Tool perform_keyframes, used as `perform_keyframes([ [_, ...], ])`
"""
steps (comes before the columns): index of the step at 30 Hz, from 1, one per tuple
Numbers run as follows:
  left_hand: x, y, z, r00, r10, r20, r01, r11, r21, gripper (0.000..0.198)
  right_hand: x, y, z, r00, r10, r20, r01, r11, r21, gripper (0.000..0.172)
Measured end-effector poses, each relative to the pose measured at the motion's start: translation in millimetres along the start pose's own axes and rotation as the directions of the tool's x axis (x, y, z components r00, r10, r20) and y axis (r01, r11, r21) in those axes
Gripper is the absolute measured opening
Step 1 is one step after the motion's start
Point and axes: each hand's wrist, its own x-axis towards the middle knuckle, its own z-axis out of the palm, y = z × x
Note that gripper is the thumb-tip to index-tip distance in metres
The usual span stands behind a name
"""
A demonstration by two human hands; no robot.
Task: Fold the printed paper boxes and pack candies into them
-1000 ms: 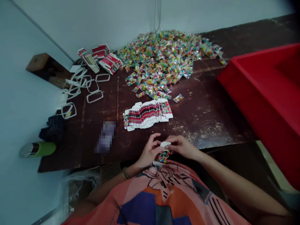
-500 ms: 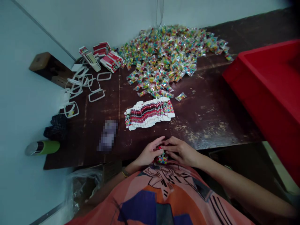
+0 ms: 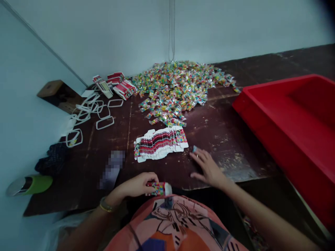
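My left hand (image 3: 142,184) is closed around a small printed carton (image 3: 158,188), held close to my shirt at the table's front edge. The carton's white end points right. Over the table to the right, my right hand (image 3: 208,167) has its fingers stretched out and the thumb apart. A small bluish bit, apparently a candy packet (image 3: 194,149), shows at its fingertips, mostly hidden by them. Just beyond and left of that hand lies a fanned row of flat printed cartons (image 3: 161,143). Behind the row spreads a large heap of clear-wrapped colourful candies (image 3: 178,92).
A red plastic bin (image 3: 277,122) stands at the right. White loop frames (image 3: 105,122), carton stacks (image 3: 124,89) and a wooden block (image 3: 60,96) sit at the back left. A green bottle (image 3: 39,184), dark cloth (image 3: 52,158) and blurred-out item (image 3: 112,169) lie left.
My hands have parted: the left moved left with the carton, the right reached forward and right. The lone candy packet has left its spot right of the fanned cartons. The view has tilted up.
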Motion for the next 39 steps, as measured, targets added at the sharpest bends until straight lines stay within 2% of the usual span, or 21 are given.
perform_keyframes([
  [1,1,-3,3.3,0.999,-0.004,-0.036,-0.001,0.991,-0.134,0.019,-23,-16,5,1.0,-0.013,0.024,0.012,0.999,0.04,0.076],
  [3,10,-7,15.3,0.996,0.006,-0.088,-0.044,0.898,-0.437,0.027,-59,-44,13,0.997,-0.067,0.047,0.059,0.987,0.146,0.063],
  [5,27,-7,30.5,0.995,0.037,-0.094,-0.088,0.774,-0.628,0.035,-73,-65,14,0.997,-0.071,-0.002,0.068,0.952,0.299,0.039],
  [6,36,-7,38.3,0.994,0.05,-0.097,-0.102,0.739,-0.666,0.039,-71,-72,13,0.999,-0.025,-0.042,0.039,0.92,0.389,0.031],
  [8,54,-4,52.6,0.992,0.063,-0.113,-0.124,0.721,-0.681,0.046,-54,-83,5,0.983,0.156,-0.094,-0.073,0.812,0.579,0.027],
  [10,67,0,63.7,0.989,0.079,-0.123,-0.141,0.735,-0.663,0.05,-23,-88,-7,0.933,0.347,-0.097,-0.18,0.682,0.709,0.026],
  [12,72,5,70.5,0.985,0.102,-0.137,-0.167,0.75,-0.64,0.05,8,-87,-19,0.895,0.43,-0.121,-0.215,0.651,0.728,0.019],
  [14,71,10,72.8,0.977,0.122,-0.175,-0.206,0.756,-0.621,0.049,32,-84,-28,0.883,0.428,-0.19,-0.208,0.722,0.66,0.01],
  [17,65,15,70.5,0.959,0.115,-0.258,-0.251,0.766,-0.592,0.051,46,-84,-31,0.93,0.302,-0.211,-0.148,0.83,0.538,0.01],
  [19,62,15,67.9,0.943,0.087,-0.323,-0.27,0.766,-0.583,0.05,43,-88,-26,0.954,0.235,-0.187,-0.104,0.843,0.528,0.014],
  [20,62,14,66.9,0.935,0.067,-0.349,-0.276,0.755,-0.594,0.049,40,-90,-23,0.95,0.248,-0.188,-0.103,0.821,0.562,0.017],
  [22,64,12,65.7,0.93,0.014,-0.368,-0.266,0.718,-0.644,0.055,34,-94,-15,0.913,0.373,-0.167,-0.145,0.677,0.722,0.017],
  [23,65,11,65.4,0.931,-0.014,-0.364,-0.25,0.702,-0.667,0.058,32,-95,-11,0.893,0.439,-0.098,-0.175,0.54,0.823,0.015],
  [25,67,10,65.4,0.939,-0.056,-0.338,-0.21,0.685,-0.698,0.055,30,-95,-6,0.872,0.467,0.145,-0.248,0.167,0.954,0.024],
  [27,68,12,65.1,0.952,-0.059,-0.301,-0.192,0.651,-0.734,0.051,31,-92,-6,0.857,0.356,0.373,-0.331,-0.175,0.927,0.036],
  [29,68,15,64.2,0.961,-0.041,-0.272,-0.195,0.596,-0.779,0.054,33,-88,-9,0.843,0.266,0.467,-0.361,-0.364,0.859,0.036],
  [31,67,18,63.1,0.963,-0.041,-0.265,-0.194,0.574,-0.795,0.061,35,-85,-13,0.838,0.235,0.493,-0.365,-0.43,0.826,0.032],
  [33,67,20,61.9,0.958,-0.064,-0.278,-0.186,0.6,-0.778,0.061,37,-84,-15,0.829,0.231,0.51,-0.387,-0.421,0.82,0.029],
  [35,66,21,60.6,0.951,-0.059,-0.304,-0.192,0.659,-0.727,0.05,40,-85,-17,0.823,0.242,0.514,-0.427,-0.332,0.841,0.029],
  [37,65,21,58.4,0.944,-0.005,-0.331,-0.222,0.731,-0.645,0.038,45,-89,-19,0.851,0.275,0.447,-0.429,-0.126,0.894,0.025],
  [39,65,21,55.1,0.937,0.033,-0.347,-0.243,0.776,-0.582,0.034,50,-92,-25,0.918,0.269,0.292,-0.348,0.192,0.918,0.016],
])
